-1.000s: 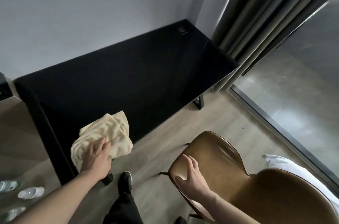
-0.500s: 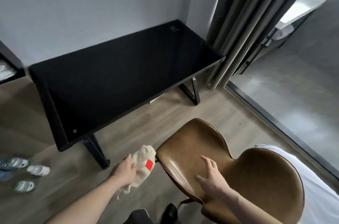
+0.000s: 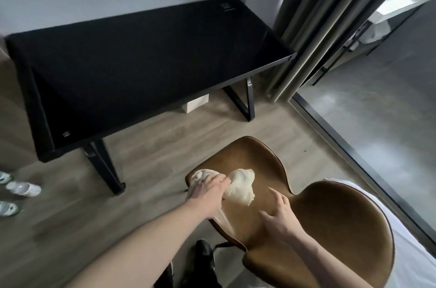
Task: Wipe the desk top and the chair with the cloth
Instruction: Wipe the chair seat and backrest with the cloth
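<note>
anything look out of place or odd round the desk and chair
Only small things lying loose on the wood floor at the far left, too blurred to identify. The black glossy desk and brown leather chair look undamaged.

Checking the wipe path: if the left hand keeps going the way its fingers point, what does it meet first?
Probably only more chair seat: the left hand, gripping the cloth, points up-right across it; past the rim, bare floor.

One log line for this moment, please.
phase: wiping chair | left hand: holds cloth on seat | right hand: flat on seat
</note>
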Tool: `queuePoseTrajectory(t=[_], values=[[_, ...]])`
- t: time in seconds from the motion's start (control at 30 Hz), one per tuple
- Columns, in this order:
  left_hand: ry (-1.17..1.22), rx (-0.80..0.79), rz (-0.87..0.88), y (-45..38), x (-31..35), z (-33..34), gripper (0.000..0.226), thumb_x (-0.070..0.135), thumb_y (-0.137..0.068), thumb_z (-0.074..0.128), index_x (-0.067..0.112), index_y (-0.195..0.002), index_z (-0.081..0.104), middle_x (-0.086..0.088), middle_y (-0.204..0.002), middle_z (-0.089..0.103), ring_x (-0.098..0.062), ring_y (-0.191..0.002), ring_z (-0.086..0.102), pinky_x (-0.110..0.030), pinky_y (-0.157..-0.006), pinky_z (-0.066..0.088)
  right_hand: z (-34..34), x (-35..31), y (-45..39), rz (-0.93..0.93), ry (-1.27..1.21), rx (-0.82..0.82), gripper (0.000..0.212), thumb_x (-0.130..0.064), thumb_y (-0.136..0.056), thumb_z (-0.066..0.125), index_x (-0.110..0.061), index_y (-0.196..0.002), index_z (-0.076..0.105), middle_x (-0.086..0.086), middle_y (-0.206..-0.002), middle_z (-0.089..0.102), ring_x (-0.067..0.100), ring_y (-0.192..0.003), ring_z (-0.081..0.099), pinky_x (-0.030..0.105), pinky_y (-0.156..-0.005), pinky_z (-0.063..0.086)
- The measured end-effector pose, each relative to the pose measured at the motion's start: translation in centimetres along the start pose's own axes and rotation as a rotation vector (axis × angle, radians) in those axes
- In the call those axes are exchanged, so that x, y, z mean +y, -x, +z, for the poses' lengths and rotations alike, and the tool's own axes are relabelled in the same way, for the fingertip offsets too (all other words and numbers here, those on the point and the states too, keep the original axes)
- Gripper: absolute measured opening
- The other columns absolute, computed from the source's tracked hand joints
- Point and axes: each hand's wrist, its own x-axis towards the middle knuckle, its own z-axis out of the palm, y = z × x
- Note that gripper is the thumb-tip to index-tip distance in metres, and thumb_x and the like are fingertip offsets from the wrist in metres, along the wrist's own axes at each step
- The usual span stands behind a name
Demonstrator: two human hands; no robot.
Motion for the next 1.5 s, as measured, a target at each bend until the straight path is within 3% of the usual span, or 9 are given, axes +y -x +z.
queuePoseTrajectory(t=[0.13, 0.23, 0.53, 0.7, 0.83, 0.97, 1.03, 1.27, 1.5], values=[[0.004, -0.154, 0.071, -2.5, 0.9, 6.7, 0.076, 0.024, -0.096, 0.070, 0.034, -0.160, 0.030, 0.002, -0.173, 0.010, -0.023, -0.160, 0.002, -0.044, -0.128, 0.001, 1.2, 2.5, -5.3, 0.034, 0.030, 0.014, 0.077, -0.019, -0.097, 0.066, -0.023, -0.164, 0.029, 0.009, -0.168, 0.027, 0.026, -0.141, 0.049, 0.033, -0.113, 0.041], [0.069, -0.183, 0.002, -2.8, -0.7, 12.3, 0.081, 0.031, -0.098, 0.069, 0.034, -0.163, 0.022, 0.005, -0.175, 0.000, -0.021, -0.161, -0.005, -0.044, -0.130, 0.004, 4.0, 4.6, -9.5, 0.046, 0.140, -0.030, 0.075, -0.017, -0.095, 0.062, -0.020, -0.163, 0.031, 0.010, -0.167, 0.028, 0.032, -0.135, 0.056, 0.039, -0.114, 0.044], [0.293, 0.082, -0.331, -4.1, -10.6, 22.0, 0.074, 0.045, -0.101, 0.056, 0.028, -0.165, 0.023, 0.004, -0.175, 0.005, -0.024, -0.160, 0.012, -0.040, -0.128, 0.019, 16.7, 4.5, -18.0, -0.180, 0.418, -0.104, 0.065, -0.043, -0.103, 0.054, -0.021, -0.161, 0.033, 0.010, -0.162, 0.037, 0.033, -0.148, 0.042, 0.039, -0.118, 0.035], [0.313, 0.173, -0.309, -4.3, -10.9, 26.5, 0.073, 0.045, -0.105, 0.053, 0.027, -0.167, 0.020, 0.008, -0.175, 0.003, -0.022, -0.159, 0.021, -0.032, -0.126, 0.019, 20.9, 3.9, -19.6, -0.208, 0.698, -0.114, 0.067, -0.045, -0.101, 0.036, -0.018, -0.162, 0.037, 0.011, -0.169, 0.032, 0.040, -0.156, 0.030, 0.059, -0.123, 0.033], [0.331, 0.182, -0.344, -4.4, -10.1, 26.5, 0.066, 0.037, -0.106, 0.051, 0.023, -0.166, 0.025, 0.004, -0.175, 0.009, -0.020, -0.159, 0.020, -0.033, -0.128, 0.017, 21.9, 5.0, -19.0, -0.176, 0.574, -0.153, 0.069, -0.040, -0.107, 0.048, -0.018, -0.168, 0.025, 0.019, -0.174, 0.009, 0.045, -0.159, 0.013, 0.064, -0.126, 0.020], [0.278, 0.154, -0.392, -4.9, -10.0, 24.9, 0.052, 0.031, -0.106, 0.048, 0.023, -0.157, 0.043, -0.001, -0.168, 0.031, -0.024, -0.152, 0.035, -0.033, -0.124, 0.026, 24.7, 5.6, -18.9, 0.020, 0.606, -0.162, 0.072, -0.058, -0.109, 0.026, -0.036, -0.169, -0.007, 0.003, -0.177, -0.021, 0.056, -0.157, -0.018, 0.085, -0.115, 0.007], [0.294, 0.185, -0.439, -6.3, -11.3, 24.1, 0.045, 0.034, -0.103, 0.045, 0.028, -0.147, 0.053, 0.001, -0.157, 0.041, -0.025, -0.142, 0.046, -0.036, -0.119, 0.035, 24.6, 5.5, -19.5, 0.073, 0.490, -0.139, 0.070, -0.058, -0.110, 0.017, -0.034, -0.167, -0.014, 0.005, -0.175, -0.025, 0.053, -0.157, -0.020, 0.083, -0.118, 0.004], [0.619, 0.188, -0.652, -12.2, -13.2, 23.4, 0.064, 0.031, -0.105, 0.041, 0.021, -0.166, 0.022, -0.004, -0.175, 0.004, -0.032, -0.157, 0.020, -0.036, -0.126, 0.018, 26.3, 6.7, -23.4, 0.012, 0.271, 0.141, 0.071, -0.071, -0.101, 0.016, -0.051, -0.166, -0.004, -0.003, -0.176, -0.023, 0.043, -0.161, -0.018, 0.083, -0.115, -0.005], [0.825, 0.450, -0.847, -15.2, -11.2, 24.8, 0.049, 0.030, -0.104, 0.043, 0.030, -0.153, 0.047, 0.003, -0.167, 0.025, -0.034, -0.126, 0.060, -0.039, -0.107, 0.042, 20.4, 6.7, -30.4, 0.036, 0.291, 0.210, 0.073, -0.078, -0.099, 0.028, -0.054, -0.165, 0.008, -0.008, -0.178, -0.014, 0.038, -0.163, -0.007, 0.080, -0.119, 0.005]])
